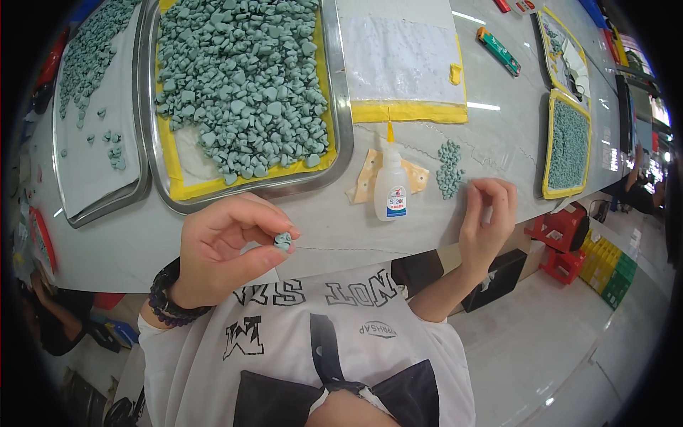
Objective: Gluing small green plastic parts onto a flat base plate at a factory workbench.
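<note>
My left hand (231,242) pinches a small grey-green piece (283,241) with dark markings between thumb and fingertips, above the near edge of the table. My right hand (489,217) is at the table's edge, its fingers curled in toward the thumb; whatever they hold, if anything, is too small to make out. Close to its fingertips lies a small heap of tiny grey-green pieces (449,169). Between my hands a white glue bottle (391,186) with a yellow nozzle lies on a tan holed pad (368,176).
A metal tray (344,85) with a yellow-edged liner holds many grey-green pieces. Left of it is another tray (107,206) with similar pieces. A yellow-edged white sheet (402,64), a green box cutter (499,52) and a yellow-rimmed tray (547,167) of small pieces lie beyond and rightward.
</note>
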{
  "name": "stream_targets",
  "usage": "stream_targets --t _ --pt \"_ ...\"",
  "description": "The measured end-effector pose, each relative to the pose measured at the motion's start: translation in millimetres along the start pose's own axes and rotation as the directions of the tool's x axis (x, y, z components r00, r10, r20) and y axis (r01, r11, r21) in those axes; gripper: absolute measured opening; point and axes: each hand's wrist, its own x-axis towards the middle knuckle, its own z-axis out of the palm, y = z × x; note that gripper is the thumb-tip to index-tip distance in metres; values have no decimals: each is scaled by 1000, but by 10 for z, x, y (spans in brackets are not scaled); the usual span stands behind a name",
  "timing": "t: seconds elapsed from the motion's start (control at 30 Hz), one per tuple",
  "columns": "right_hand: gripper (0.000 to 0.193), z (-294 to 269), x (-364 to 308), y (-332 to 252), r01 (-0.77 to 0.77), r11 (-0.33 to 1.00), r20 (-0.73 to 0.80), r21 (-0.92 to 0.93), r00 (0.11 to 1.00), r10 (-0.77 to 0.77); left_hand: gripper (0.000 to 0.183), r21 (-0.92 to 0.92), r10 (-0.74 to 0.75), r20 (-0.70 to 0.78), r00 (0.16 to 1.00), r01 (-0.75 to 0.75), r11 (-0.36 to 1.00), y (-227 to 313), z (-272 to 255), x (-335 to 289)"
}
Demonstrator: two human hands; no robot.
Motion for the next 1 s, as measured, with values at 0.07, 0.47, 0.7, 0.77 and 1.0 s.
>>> stream_targets --t 0.07,0.47,0.7,0.77,1.0 --pt "11 28 -50 -167 43 991 -26 129 999 -40 22 1 1 -4 1000 -1 1000 10 7 -6" --pt "21 465 -178 -1023 285 770 129 570 895 -427 46 382 -8 164 987 -56 923 60 60 24" --pt "26 519 -211 -1036 286 787 101 547 910 -401 46 393 36 158 987 -96 914 55 53 2" --pt "25 537 -230 -1038 278 778 89 563 916 -392 46 387 36 155 987 -94 917 59 41 0" --pt "14 520 -259 -1064 209 726 97 655 930 -355 40 380 23 159 987 -83 921 76 19 -10"
